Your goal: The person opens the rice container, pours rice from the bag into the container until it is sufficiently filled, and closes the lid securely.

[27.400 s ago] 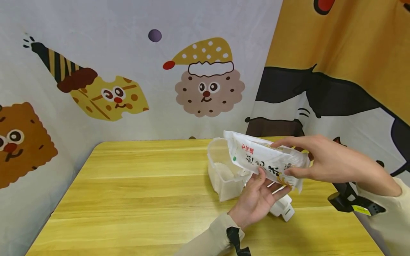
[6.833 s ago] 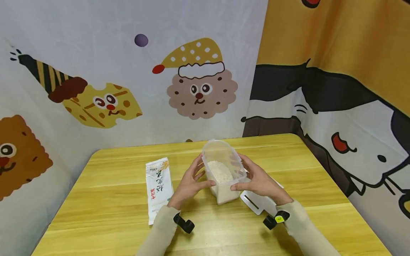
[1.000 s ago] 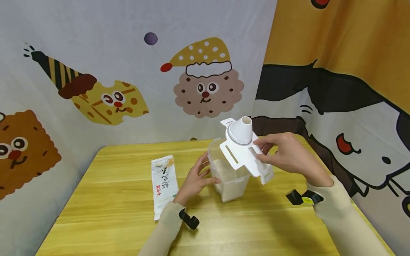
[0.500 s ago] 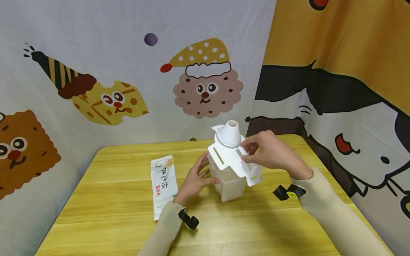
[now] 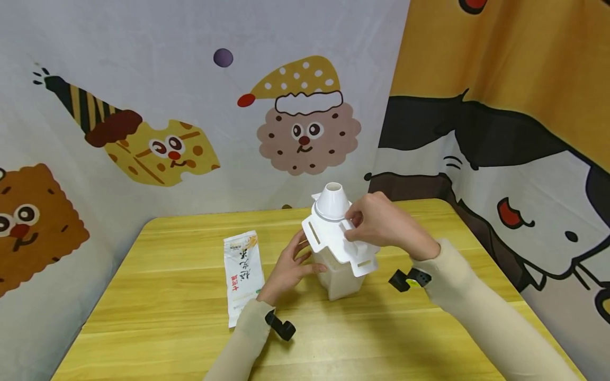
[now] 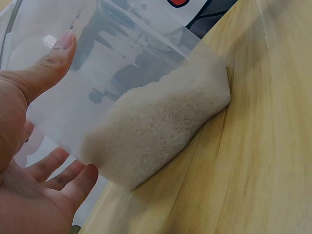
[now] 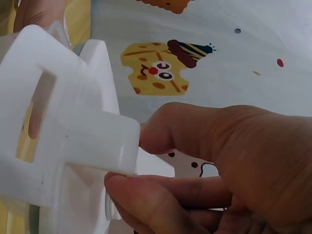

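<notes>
A clear plastic container (image 5: 339, 284) stands upright on the table, and in the left wrist view rice (image 6: 156, 131) fills its lower part. My left hand (image 5: 288, 270) holds the container's left side, thumb on the front face and fingers spread along the other side. Over the mouth lies a white plastic lid (image 5: 328, 233) with a cone-shaped spout and slotted flaps sticking out. My right hand (image 5: 383, 223) pinches a raised part of the lid between thumb and fingers, seen close in the right wrist view. Whether the lid is seated on the rim is hidden.
Left of the container a flat white rice bag (image 5: 243, 278) with printed characters lies on the wooden table (image 5: 167, 296). A curtain (image 5: 190, 95) with cartoon figures hangs behind the table and along its sides.
The right hand has brought the lid left and down from above the container onto its mouth. The left hand keeps its hold. Earlier, both hands held the rice bag; it now lies at left.
</notes>
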Available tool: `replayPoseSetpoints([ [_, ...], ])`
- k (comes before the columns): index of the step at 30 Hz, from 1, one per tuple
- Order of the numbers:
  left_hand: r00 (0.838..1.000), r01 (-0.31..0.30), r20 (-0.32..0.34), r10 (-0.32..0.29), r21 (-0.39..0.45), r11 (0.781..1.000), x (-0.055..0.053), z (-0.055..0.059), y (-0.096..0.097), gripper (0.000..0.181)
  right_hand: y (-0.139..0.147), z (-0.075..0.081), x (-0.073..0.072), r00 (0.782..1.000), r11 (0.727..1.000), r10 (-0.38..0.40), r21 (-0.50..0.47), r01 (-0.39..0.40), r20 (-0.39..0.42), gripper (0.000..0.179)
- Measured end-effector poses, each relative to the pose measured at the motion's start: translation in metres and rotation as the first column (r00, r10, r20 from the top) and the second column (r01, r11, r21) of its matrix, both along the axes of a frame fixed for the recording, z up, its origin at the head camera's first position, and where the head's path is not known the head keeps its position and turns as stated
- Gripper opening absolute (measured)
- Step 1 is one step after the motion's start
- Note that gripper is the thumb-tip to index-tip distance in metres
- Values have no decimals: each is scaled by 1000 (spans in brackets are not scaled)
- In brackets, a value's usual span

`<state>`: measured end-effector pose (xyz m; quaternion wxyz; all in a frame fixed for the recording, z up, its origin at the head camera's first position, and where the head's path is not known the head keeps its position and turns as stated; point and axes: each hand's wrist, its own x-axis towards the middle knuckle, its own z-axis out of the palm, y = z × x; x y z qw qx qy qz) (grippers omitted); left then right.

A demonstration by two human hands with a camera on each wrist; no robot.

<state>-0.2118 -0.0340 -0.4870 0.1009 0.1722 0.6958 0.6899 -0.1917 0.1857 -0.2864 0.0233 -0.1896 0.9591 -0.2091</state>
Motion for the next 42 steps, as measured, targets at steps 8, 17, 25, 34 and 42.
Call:
replayPoseSetpoints([
  [8,1000,1,11,-1,-3,1000,1,1,-1,99,-13,-3,1,998,1000,7,6,-8,60,9],
  [17,1000,-1,20,1,-6,1000,1,1,-1,97,-17,-7,2,996,1000,-7,7,6,90,6],
  [25,999,4,35,-3,-4,1000,2,1,-2,97,-19,-7,3,997,1000,1,22,-3,73,8],
  [34,999,7,31,-7,5,1000,2,0,-2,96,-17,-7,2,994,999,32,11,-33,101,8],
  [42,1000,10,15,-9,-9,1000,1,-3,-2,99,-8,-17,6,990,990,139,22,-139,-10,13],
])
